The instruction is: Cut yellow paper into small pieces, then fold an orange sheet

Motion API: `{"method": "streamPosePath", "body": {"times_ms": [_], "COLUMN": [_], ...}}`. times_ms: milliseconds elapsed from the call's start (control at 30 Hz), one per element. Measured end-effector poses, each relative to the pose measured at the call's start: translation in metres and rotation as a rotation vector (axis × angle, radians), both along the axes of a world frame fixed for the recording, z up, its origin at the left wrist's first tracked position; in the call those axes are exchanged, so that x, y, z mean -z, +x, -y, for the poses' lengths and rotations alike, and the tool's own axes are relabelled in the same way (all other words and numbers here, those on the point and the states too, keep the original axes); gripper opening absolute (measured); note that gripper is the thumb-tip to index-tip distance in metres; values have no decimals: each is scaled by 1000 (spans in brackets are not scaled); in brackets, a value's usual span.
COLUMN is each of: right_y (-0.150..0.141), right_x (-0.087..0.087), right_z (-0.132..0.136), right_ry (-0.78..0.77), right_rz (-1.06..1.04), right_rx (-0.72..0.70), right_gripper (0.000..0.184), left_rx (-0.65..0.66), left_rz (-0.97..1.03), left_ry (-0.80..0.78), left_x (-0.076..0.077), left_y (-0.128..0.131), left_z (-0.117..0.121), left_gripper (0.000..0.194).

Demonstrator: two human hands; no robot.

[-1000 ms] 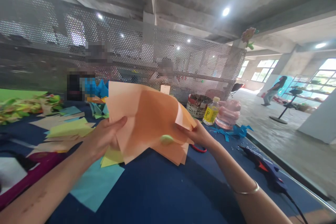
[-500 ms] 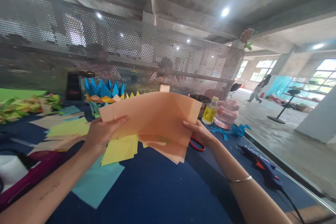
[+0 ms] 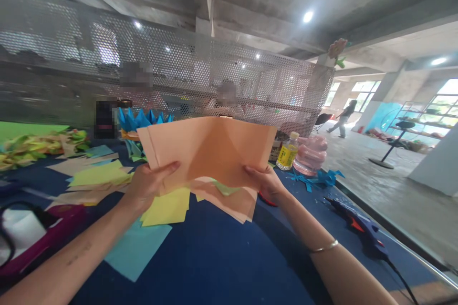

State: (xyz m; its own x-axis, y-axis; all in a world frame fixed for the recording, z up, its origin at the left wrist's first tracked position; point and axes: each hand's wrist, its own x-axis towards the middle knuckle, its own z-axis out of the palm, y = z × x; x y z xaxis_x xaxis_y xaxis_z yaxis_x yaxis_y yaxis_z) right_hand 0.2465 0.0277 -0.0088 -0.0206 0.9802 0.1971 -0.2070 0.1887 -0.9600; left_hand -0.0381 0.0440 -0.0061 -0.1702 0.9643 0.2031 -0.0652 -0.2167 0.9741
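Left hand (image 3: 145, 185) and right hand (image 3: 267, 180) grasp a peach-orange paper sheet (image 3: 207, 150) by its two sides.
Thumbs press its near face, and it stands bowed over the middle of the blue tabletop (image 3: 211, 267). Peach sheets (image 3: 238, 205) lie just under it, yellow sheets (image 3: 168, 207) to their left, and a light-blue sheet (image 3: 139, 250) nearer. Something red (image 3: 267, 198), mostly hidden, lies beside the right hand. Farther right, a yellow-labelled bottle (image 3: 287, 153) stands beside a pink transparent container (image 3: 310, 156); blue paper scraps (image 3: 322, 178) lie nearer, then a glue gun (image 3: 359, 228). Left and far, pointed blue paper folds (image 3: 141, 119) stand before a perforated metal screen (image 3: 179, 66).
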Motion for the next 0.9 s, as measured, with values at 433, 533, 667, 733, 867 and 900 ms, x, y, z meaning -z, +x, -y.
{"method": "streamPosePath", "body": {"times_ms": [433,533,667,733,867,900], "right_y": [31,40,51,54,51,50], "right_x": [-4,-6,-11,-13,-14,-14], "right_z": [4,-1,-5,-5,1,3], "right_ry": [-98,-85,-97,-104,-153,-174], "right_rz": [50,17,6,-4,-10,-4], "right_rx": [-213,-167,-144,-118,-113,-131], "right_gripper": [43,39,43,39,38,40], "left_rx": [440,593,530,413,308,311], "left_rz": [-208,-207,-214,-141,-25,-10], "left_ry": [222,324,187,80,1,-13], "left_x": [8,4,-2,-2,2,3], "left_y": [14,15,15,14,11,10], "left_z": [17,25,27,24,15,14], "left_gripper": [33,50,32,28,37,39]}}
